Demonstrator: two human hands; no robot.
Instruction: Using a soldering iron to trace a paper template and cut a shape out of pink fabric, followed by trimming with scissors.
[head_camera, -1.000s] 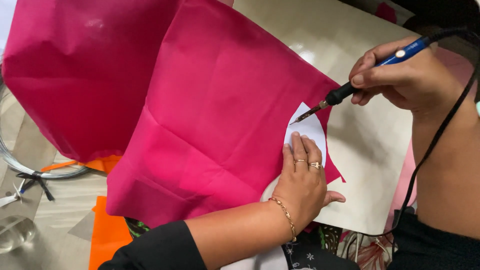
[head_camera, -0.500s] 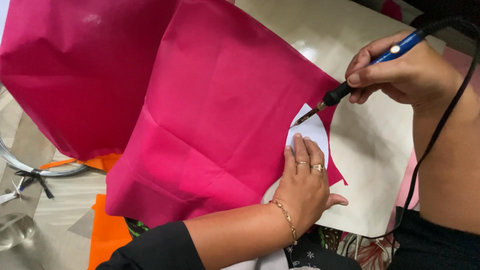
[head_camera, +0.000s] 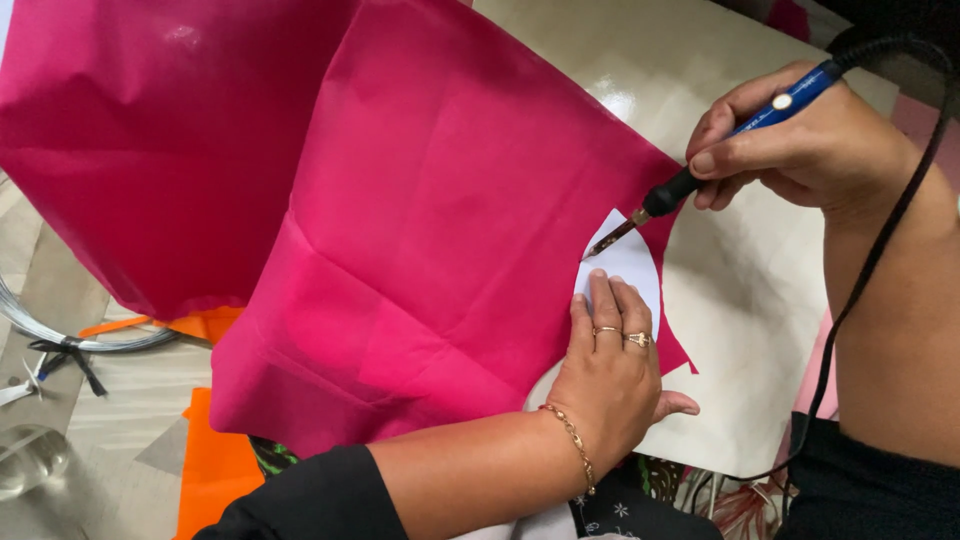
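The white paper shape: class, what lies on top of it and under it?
On the white paper shape rest the left hand and, at its edge, the tip of the cutting tool in the right hand. Pink fabric surrounds it; what lies beneath is covered.

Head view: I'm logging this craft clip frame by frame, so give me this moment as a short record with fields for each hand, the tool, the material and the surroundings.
Left hand: left hand flat, pressing a white template onto the pink fabric
Right hand: right hand gripping a corded pen-like tool
Tool tip: at the template's curved edge, on the fabric
Surface: cream board
Nearby: orange sheet, wire coil
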